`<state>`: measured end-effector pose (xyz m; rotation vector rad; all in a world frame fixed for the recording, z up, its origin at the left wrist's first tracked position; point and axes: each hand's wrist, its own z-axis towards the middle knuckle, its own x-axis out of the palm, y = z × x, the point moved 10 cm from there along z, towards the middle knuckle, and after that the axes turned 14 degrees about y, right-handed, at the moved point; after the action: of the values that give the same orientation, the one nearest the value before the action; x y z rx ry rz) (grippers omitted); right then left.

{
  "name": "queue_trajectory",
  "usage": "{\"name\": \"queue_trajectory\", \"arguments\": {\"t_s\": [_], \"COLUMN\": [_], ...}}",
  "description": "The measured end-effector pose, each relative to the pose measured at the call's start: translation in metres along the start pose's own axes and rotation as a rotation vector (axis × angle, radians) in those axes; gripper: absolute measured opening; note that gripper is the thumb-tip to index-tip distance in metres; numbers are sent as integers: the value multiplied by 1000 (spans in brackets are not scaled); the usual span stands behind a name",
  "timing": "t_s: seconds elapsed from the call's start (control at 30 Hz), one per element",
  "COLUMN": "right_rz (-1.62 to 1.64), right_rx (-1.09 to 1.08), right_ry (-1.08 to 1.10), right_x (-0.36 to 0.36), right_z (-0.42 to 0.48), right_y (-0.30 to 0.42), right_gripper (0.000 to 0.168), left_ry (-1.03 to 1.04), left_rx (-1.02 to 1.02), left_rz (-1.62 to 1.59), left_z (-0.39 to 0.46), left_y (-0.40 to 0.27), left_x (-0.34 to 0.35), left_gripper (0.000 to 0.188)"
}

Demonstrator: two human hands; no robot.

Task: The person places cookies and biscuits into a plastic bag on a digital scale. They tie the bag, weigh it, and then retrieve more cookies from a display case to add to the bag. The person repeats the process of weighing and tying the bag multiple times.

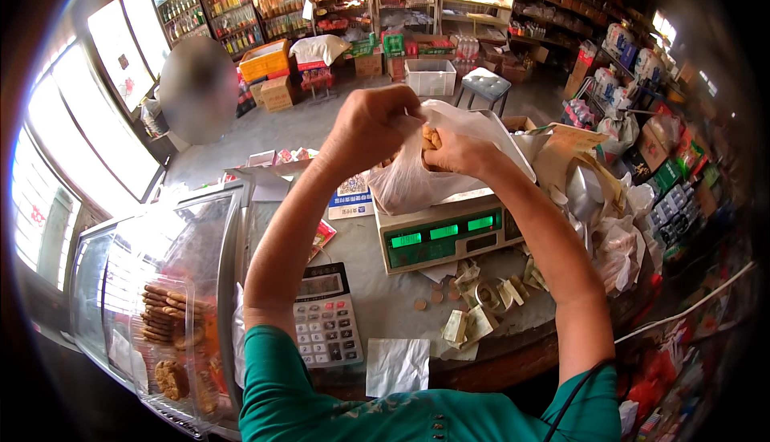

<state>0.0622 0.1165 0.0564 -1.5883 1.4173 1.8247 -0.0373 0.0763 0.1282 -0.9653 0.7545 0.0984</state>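
Observation:
My left hand pinches the gathered upper edge of a thin white plastic bag. At the bag's mouth, my right hand closes around lumpy brown food pieces; some of its fingers are hidden by the film. The bag sags onto the metal pan of a digital price scale, whose three green displays are lit. In front of the scale lie several coins and folded banknotes.
A calculator and a creased white paper lie on the counter. A clear display case with biscuits stands left. Crumpled plastic bags crowd the right. Beyond are a padded stool, a white bin and a blurred person.

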Motion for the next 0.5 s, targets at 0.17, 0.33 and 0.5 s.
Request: {"name": "queue_trajectory", "arguments": {"t_s": [0.17,0.33,0.5], "right_rz": [-159,-148,-280], "right_rx": [-20,76,-18], "right_ry": [-8,139,66], "right_x": [20,15,5], "right_z": [14,13,3], "right_y": [-11,-12,6], "right_gripper": [32,32,28], "left_ry": [16,-22,-138], "left_rx": [37,67,181], "left_rz": [23,121,-16], "left_z": [-2,5,7], "left_y": [-5,-14,-8], "left_x": [-5,-8,-17], "left_gripper": [4,5,7]}}
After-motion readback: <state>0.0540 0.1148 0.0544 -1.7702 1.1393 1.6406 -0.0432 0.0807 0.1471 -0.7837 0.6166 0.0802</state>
